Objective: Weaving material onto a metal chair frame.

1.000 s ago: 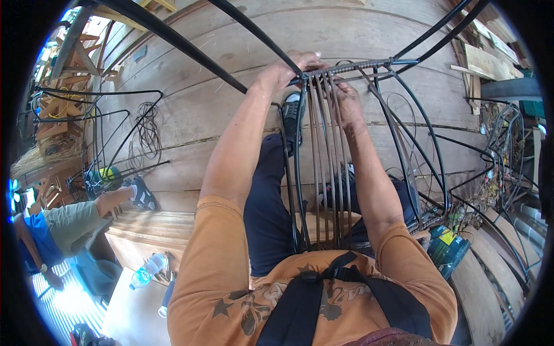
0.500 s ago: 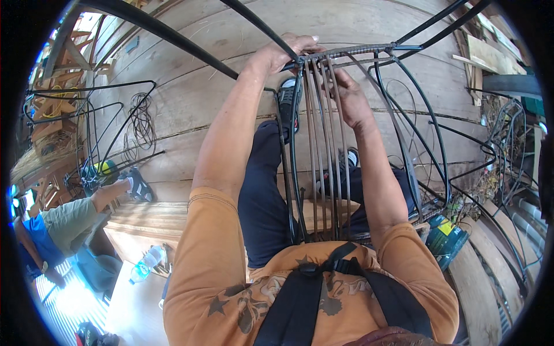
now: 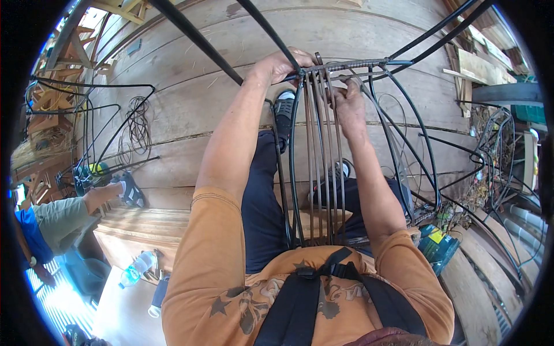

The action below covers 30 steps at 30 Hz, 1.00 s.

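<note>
Strips, brown, flat and bendable-looking, are stretched from the far edge of a black, tubular metal frame toward the person's body. One strip seems pinched by the right hand just under that edge; the left hand is placed at the far left corner, but whether it is closed cannot be told. Slack may be caused if the pinch is loosened; by uneven pulling, strips could be crossed or the frame tilted.
</note>
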Available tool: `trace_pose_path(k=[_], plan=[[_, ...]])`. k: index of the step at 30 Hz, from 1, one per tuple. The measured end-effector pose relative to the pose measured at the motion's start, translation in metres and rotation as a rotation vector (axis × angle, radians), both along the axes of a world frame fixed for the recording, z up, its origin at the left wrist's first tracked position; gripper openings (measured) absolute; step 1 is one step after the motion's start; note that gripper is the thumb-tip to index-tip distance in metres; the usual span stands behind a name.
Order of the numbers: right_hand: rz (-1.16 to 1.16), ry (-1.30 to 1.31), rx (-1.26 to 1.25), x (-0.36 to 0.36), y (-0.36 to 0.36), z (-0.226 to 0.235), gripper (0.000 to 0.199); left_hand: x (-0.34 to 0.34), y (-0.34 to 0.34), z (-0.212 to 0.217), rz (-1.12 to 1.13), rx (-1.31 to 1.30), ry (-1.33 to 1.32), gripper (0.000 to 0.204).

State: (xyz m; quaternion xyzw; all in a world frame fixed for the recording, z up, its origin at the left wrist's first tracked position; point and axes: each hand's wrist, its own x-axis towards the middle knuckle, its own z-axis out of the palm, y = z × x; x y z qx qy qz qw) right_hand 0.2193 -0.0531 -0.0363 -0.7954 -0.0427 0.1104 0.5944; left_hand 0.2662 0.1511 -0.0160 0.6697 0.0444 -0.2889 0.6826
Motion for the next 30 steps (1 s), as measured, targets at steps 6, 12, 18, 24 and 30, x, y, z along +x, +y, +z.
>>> trace_pose_path(k=[6, 12, 18, 24, 30], plan=[[0.220, -0.053, -0.546, 0.000, -0.008, 0.118, 0.036, -0.003, 0.005, 0.003, 0.001, -0.018, -0.026, 0.023], [0.220, -0.385, -0.889, 0.049, 0.047, 0.099, 0.031, -0.006, -0.002, 0.014, -0.023, 0.012, -0.042, 0.025], [0.227, -0.270, -0.358, 0.081, 0.052, 0.093, 0.031, -0.006, -0.002, 0.008, -0.016, -0.032, -0.039, 0.024], [0.691, 0.446, 1.172, 0.095, 0.075, 0.212, 0.030, -0.005, 0.001, 0.002, 0.047, -0.137, -0.085, 0.029], [0.688, 0.146, 0.806, 0.119, 0.084, 0.193, 0.034, -0.007, 0.004, 0.012, -0.043, -0.121, -0.004, 0.024]])
